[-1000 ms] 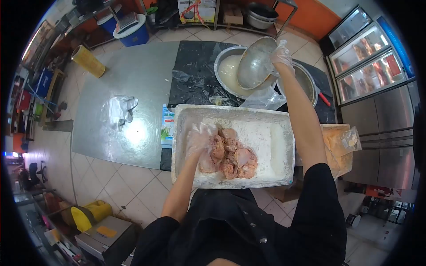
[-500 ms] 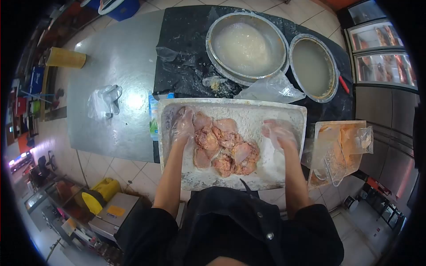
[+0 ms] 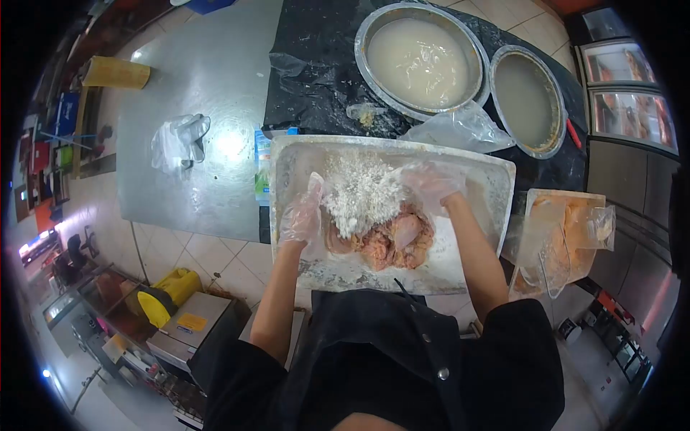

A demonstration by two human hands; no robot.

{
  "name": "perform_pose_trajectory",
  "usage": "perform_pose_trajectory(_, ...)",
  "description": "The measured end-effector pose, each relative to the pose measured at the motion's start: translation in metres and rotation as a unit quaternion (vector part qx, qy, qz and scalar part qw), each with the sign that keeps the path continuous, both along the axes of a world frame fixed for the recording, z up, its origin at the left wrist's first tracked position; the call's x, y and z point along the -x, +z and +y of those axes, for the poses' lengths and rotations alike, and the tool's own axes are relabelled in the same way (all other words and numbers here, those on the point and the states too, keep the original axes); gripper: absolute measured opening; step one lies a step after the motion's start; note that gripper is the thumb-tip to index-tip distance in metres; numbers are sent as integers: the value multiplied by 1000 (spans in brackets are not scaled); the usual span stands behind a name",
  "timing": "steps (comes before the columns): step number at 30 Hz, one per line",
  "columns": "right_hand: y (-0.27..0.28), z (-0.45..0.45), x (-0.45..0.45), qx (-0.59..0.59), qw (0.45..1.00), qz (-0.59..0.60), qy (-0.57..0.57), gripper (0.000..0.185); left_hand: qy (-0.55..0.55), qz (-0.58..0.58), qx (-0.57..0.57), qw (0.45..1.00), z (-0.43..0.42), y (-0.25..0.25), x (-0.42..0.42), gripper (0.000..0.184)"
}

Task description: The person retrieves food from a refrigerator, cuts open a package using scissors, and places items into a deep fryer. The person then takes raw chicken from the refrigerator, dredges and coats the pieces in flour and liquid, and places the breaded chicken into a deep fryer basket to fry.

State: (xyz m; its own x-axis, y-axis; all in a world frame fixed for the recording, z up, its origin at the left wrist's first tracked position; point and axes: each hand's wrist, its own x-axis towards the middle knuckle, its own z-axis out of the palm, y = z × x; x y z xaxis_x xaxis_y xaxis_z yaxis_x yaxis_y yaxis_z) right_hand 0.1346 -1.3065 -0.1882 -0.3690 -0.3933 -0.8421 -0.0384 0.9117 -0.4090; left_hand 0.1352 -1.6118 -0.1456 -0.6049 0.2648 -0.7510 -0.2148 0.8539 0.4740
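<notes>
Raw meat pieces (image 3: pixel 394 241) lie in a large white tub (image 3: pixel 478 161) close to my body, with loose white flour (image 3: pixel 363 194) over their far side. My left hand (image 3: pixel 302 215), in a clear plastic glove, is inside the tub at the left of the meat, its fingers stretched out and pointing away from me. Also gloved, my right hand (image 3: pixel 431 184) is at the right edge of the flour, fingers extended toward the left. Neither hand shows anything held.
Beyond the tub stand a metal bowl of whitish liquid (image 3: pixel 417 61) and another bowl of cloudy liquid (image 3: pixel 528 104), beside a red-handled tool (image 3: pixel 573 134). A plastic bag (image 3: pixel 460 129) lies between. Left are crumpled plastic (image 3: pixel 180 142) and a yellow roll (image 3: pixel 117 72); right, an orange-dusted container (image 3: pixel 560 237).
My right hand has left the metal bowl at the back and come into the tub, then moved left. Flour now covers the farther meat pieces. The metal bowl was set down.
</notes>
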Motion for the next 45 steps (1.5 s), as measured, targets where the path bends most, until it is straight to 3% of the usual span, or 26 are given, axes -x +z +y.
perform_pose_trajectory(1, -21, 8, -18, 10, 997, 20, -80, 46, 115, -52, -13, 992, 11, 39, 0, 63)
perform_pose_trajectory(3, -79, 13, -61, 32, 969, 65, -236, 45, 252, -127, -65, 957, 24, 34, -12, 65)
perform_pose_trajectory(5, -51, -32, -51, 96, 898, 8, -429, 43, 291, -170, -146, 930, 34, -47, -26, 69)
perform_pose_trajectory(7, -34, -69, -59, 128, 880, 14, -456, 42, 357, -219, -233, 878, 45, -97, -31, 70)
perform_pose_trajectory(8, -31, -78, -59, 130, 910, 59, -389, 42, 381, -222, -269, 856, 45, -98, -28, 69)
perform_pose_trajectory(12, -38, -46, -83, 112, 959, 247, -80, 40, 275, -30, -249, 928, 22, -37, -17, 66)
perform_pose_trajectory(13, -24, -24, -85, 161, 955, 122, -218, 39, 242, 5, -240, 940, 12, -32, -14, 65)
perform_pose_trajectory(14, -10, -1, -85, 204, 915, -6, -349, 38, 216, 25, -219, 951, 3, -35, -9, 64)
perform_pose_trajectory(16, -20, 26, -86, 87, 870, 101, -475, 37, 180, 37, -153, 971, -5, -84, -5, 63)
perform_pose_trajectory(19, -141, 41, -66, 369, 572, -113, -724, 38, 132, 44, -80, 987, 10, -140, 13, 62)
perform_pose_trajectory(21, -45, -18, -19, 182, 863, 8, -471, 49, 98, 65, -64, 991, 47, -122, 16, 63)
perform_pose_trajectory(23, -57, -49, -5, 118, 958, 157, -209, 49, 145, 42, -31, 988, 68, -110, 11, 64)
perform_pose_trajectory(25, -39, -62, -16, 155, 896, 85, -407, 42, 268, -21, 20, 963, 77, -101, 9, 65)
perform_pose_trajectory(26, -33, -66, -20, 170, 847, 48, -502, 40, 166, -6, 13, 986, 56, -58, 9, 67)
perform_pose_trajectory(27, -36, -48, -28, 185, 894, 147, -381, 41, 61, 6, 5, 998, 28, -12, 2, 70)
perform_pose_trajectory(29, -41, 6, -51, 196, 916, 333, -104, 45, 118, -39, -33, 992, 11, 1, -15, 76)
perform_pose_trajectory(31, -1, 10, -52, 35, 940, 109, -321, 49, 146, -74, -49, 985, 10, -14, -28, 80)
perform_pose_trajectory(32, 15, 10, -55, -48, 908, -9, -416, 53, 154, -89, -51, 983, 11, -32, -37, 81)
perform_pose_trajectory(33, -10, -1, -67, 24, 830, -35, -557, 51, 161, -102, -53, 980, 14, -50, -46, 83)
perform_pose_trajectory(35, -92, -30, -89, 164, 597, -78, -781, 47, 175, -127, -61, 974, 26, -70, -54, 87)
perform_pose_trajectory(38, -107, -44, -82, 309, 660, -159, -666, 42, 459, -258, -199, 826, 49, -70, -45, 82)
perform_pose_trajectory(39, -102, -47, -79, 324, 682, -150, -638, 41, 503, -230, -380, 742, 45, -96, -55, 72)
perform_pose_trajectory(40, -77, -50, -82, 287, 712, -96, -633, 43, 453, -176, -323, 812, 43, -75, -52, 69)
perform_pose_trajectory(42, -59, -35, -106, 178, 860, 108, -467, 44, 336, -59, -199, 919, 27, -34, -39, 65)
perform_pose_trajectory(44, -46, 23, -127, 113, 933, 250, -233, 43, 385, -79, -266, 880, -2, -34, -47, 64)
perform_pose_trajectory(45, -38, 38, -133, 92, 929, 235, -270, 42, 407, -91, -298, 858, -10, -35, -51, 64)
